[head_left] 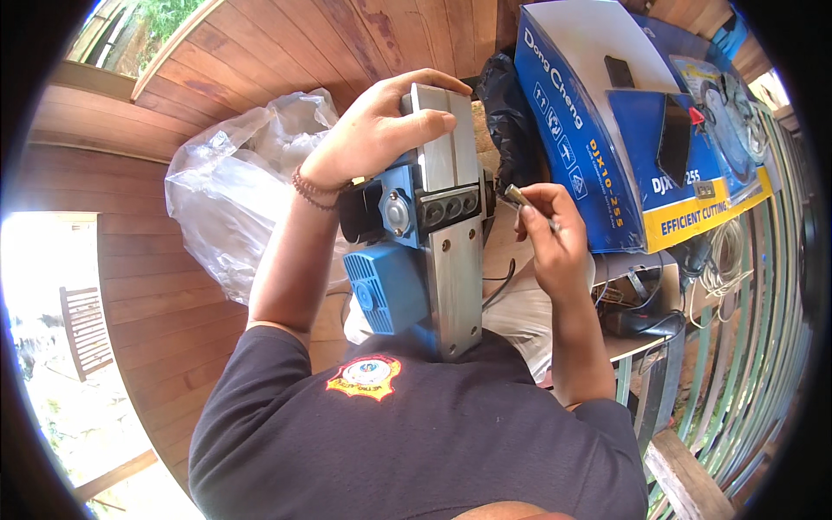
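Observation:
A blue electric planer point(407, 243) lies upside down against my body, its silver sole plate point(455, 277) facing up. My left hand point(381, 126) grips the front end of the sole plate from above. My right hand point(546, 230) holds a small metal tool point(523, 200) between thumb and fingers, its tip just right of the cutter drum point(451, 206) in the middle of the planer. A black cord point(501, 286) runs from the planer's right side.
A crumpled clear plastic bag point(234, 191) lies on the wooden floor to the left. A large blue and yellow cardboard box point(607, 121) stands at upper right, a black bag point(507, 113) beside it. Cables point(719, 260) and a railing point(745, 364) fill the right side.

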`<state>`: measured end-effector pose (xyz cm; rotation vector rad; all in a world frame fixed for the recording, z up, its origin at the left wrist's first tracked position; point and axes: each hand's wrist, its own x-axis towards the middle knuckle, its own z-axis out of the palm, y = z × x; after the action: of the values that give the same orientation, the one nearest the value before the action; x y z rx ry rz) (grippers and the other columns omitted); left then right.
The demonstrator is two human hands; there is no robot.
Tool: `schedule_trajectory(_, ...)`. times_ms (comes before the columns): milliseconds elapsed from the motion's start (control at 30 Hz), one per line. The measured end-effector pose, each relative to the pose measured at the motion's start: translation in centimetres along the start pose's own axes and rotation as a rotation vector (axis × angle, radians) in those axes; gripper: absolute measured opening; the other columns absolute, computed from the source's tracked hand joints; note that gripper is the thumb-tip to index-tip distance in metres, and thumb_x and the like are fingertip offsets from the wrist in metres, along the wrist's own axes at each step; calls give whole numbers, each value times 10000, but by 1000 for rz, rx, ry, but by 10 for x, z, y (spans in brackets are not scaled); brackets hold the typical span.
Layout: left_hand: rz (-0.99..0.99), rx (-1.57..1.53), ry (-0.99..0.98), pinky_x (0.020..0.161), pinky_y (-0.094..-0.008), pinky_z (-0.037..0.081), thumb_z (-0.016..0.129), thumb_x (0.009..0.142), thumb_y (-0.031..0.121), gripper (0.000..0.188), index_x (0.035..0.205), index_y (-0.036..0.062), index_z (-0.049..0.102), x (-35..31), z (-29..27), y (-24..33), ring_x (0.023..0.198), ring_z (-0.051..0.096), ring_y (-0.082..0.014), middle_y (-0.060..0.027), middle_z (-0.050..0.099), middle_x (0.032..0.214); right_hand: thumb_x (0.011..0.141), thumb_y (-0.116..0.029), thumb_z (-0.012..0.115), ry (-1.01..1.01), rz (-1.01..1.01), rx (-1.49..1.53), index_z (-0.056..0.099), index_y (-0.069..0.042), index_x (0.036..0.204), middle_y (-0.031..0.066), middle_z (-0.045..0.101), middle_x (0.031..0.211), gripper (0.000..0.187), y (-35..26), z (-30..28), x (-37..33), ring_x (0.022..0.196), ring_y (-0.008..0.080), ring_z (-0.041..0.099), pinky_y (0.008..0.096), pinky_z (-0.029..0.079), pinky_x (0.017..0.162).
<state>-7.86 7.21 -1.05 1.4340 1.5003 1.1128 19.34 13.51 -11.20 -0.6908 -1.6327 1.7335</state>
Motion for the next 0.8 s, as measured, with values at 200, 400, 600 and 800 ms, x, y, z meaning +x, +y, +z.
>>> schedule_trajectory(200, -32, 83, -32, 936, -301, 554, 651, 972, 195, 419, 1345, 6, 655, 10, 5, 0, 1052, 677, -118, -74, 729, 1153, 839, 12, 778, -175, -670, -534, 704, -2, 1085, 128, 687, 890, 257, -53, 9, 2, 816, 318, 642, 406, 528, 720)
schedule_trajectory(400, 8, 146, 6, 766, -291, 543, 697, 938, 278, 428, 1289, 34, 689, 16, 11, -3, 840, 655, -112, -83, 717, 934, 832, -53, 749, -243, -962, -741, 719, -13, 1099, 97, 703, 909, 272, -59, 9, 16, 852, 273, 652, 409, 520, 776)
schedule_trajectory(600, -46, 152, -27, 860, -300, 568, 661, 953, 214, 392, 1296, 24, 674, 16, 14, 6, 946, 673, -109, -74, 738, 1063, 877, -122, 720, -255, -1089, -914, 717, -55, 1050, 50, 709, 934, 186, -64, 10, 17, 939, 223, 655, 400, 512, 843)
schedule_trajectory(800, -43, 170, -16, 842, -294, 566, 665, 953, 224, 393, 1291, 23, 674, 17, 19, 7, 924, 665, -104, -72, 735, 1032, 876, -141, 777, -315, -1293, -1144, 729, -108, 1034, 35, 719, 968, 168, -78, 2, 24, 1007, 221, 654, 433, 527, 943)
